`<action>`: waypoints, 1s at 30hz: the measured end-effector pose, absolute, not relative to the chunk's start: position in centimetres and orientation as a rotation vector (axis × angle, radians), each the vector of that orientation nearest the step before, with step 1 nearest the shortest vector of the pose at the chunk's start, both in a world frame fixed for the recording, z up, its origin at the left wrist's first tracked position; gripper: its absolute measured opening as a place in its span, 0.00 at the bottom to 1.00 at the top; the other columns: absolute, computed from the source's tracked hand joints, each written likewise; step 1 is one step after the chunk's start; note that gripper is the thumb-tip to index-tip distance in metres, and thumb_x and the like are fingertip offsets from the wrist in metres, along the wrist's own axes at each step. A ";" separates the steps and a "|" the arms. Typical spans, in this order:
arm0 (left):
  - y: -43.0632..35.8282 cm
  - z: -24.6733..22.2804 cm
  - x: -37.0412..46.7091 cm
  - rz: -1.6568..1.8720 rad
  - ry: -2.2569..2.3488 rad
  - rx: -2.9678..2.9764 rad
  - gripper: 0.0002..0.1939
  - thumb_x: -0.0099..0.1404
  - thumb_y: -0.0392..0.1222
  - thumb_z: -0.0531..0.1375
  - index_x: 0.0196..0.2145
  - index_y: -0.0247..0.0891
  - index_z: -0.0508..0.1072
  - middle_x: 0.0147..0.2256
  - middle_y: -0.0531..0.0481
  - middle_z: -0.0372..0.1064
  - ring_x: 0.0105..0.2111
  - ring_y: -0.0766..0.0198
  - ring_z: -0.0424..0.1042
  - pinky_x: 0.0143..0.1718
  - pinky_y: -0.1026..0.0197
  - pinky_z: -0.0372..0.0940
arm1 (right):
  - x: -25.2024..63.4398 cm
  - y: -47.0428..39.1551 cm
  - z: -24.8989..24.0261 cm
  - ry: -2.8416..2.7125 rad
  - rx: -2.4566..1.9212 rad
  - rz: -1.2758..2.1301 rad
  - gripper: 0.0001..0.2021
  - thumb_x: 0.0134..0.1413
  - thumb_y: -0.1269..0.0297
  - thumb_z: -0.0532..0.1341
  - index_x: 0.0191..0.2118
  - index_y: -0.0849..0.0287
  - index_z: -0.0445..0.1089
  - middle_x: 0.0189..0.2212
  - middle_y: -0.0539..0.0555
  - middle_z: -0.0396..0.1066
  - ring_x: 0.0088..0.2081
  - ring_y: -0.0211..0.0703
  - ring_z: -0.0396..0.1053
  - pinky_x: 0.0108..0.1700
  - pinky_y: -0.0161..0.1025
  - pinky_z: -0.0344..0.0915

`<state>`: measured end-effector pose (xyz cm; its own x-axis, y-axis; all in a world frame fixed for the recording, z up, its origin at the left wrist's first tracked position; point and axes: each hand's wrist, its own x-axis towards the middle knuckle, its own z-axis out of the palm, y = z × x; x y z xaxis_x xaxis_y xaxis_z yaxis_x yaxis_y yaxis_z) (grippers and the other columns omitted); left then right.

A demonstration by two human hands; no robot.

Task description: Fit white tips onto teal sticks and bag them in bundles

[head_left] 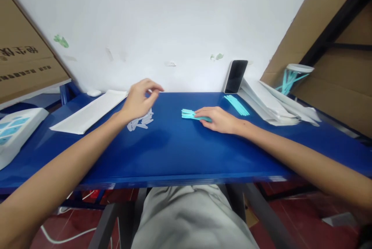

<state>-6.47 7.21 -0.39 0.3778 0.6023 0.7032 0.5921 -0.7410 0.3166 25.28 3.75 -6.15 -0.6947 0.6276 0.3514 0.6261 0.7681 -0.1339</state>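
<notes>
My left hand (143,98) is raised just above a loose pile of small pale grey-lilac strips (142,122) on the blue table. Its fingers are loosely bent toward the thumb, and nothing shows between them. To the right, my right hand (217,119) rests low over the table, its fingers closed around a small bunch of flat turquoise strips (188,114). The ends of the bunch stick out to the left, and the fingers cover part of it. Beyond this hand lies another row of turquoise strips (236,105), apart from it.
A phone (236,76) leans against the white wall. White plastic bags (270,103) lie at right, near a clear tub (295,76) of turquoise strips. At left are a flat white packet (91,113), a white device (20,133) and a cardboard box (26,55). The table edge (174,179) runs along the front.
</notes>
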 end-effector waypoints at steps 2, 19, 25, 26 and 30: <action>6.4 0.2 -4.0 1.207 1.117 2.601 0.15 0.68 0.43 0.54 0.40 0.37 0.80 0.35 0.47 0.77 0.36 0.59 0.75 0.39 0.57 0.68 | 23.8 3.5 -6.0 -2.606 -0.874 0.032 0.16 0.64 0.69 0.58 0.54 0.57 0.76 0.54 0.57 0.77 0.53 0.48 0.76 0.56 0.44 0.72; 5.9 -4.4 -3.0 0.871 1.247 2.815 0.15 0.71 0.42 0.52 0.43 0.37 0.78 0.35 0.45 0.77 0.34 0.57 0.74 0.35 0.57 0.64 | 23.3 0.9 -6.1 -2.584 -0.889 0.039 0.16 0.67 0.63 0.57 0.54 0.56 0.77 0.55 0.58 0.77 0.55 0.53 0.76 0.58 0.50 0.71; 5.8 -4.9 -2.6 0.686 1.026 2.855 0.16 0.73 0.41 0.51 0.46 0.37 0.78 0.38 0.45 0.79 0.36 0.56 0.76 0.39 0.57 0.66 | 23.8 0.9 -5.5 -2.601 -0.971 0.071 0.18 0.68 0.59 0.57 0.57 0.55 0.76 0.60 0.57 0.73 0.58 0.55 0.73 0.59 0.51 0.70; 5.7 -4.9 -2.6 0.673 0.939 2.870 0.17 0.75 0.41 0.49 0.48 0.38 0.77 0.42 0.45 0.79 0.40 0.56 0.76 0.42 0.57 0.66 | 23.9 0.9 -5.4 -2.612 -0.994 0.076 0.19 0.68 0.58 0.56 0.58 0.55 0.75 0.61 0.57 0.72 0.58 0.55 0.73 0.59 0.51 0.70; 5.9 -4.8 -2.9 0.700 0.609 2.843 0.18 0.77 0.41 0.47 0.53 0.38 0.74 0.48 0.44 0.78 0.46 0.59 0.76 0.47 0.59 0.66 | 24.1 1.3 -5.5 -2.635 -1.052 0.118 0.22 0.69 0.55 0.55 0.62 0.56 0.71 0.62 0.59 0.70 0.58 0.56 0.72 0.58 0.51 0.70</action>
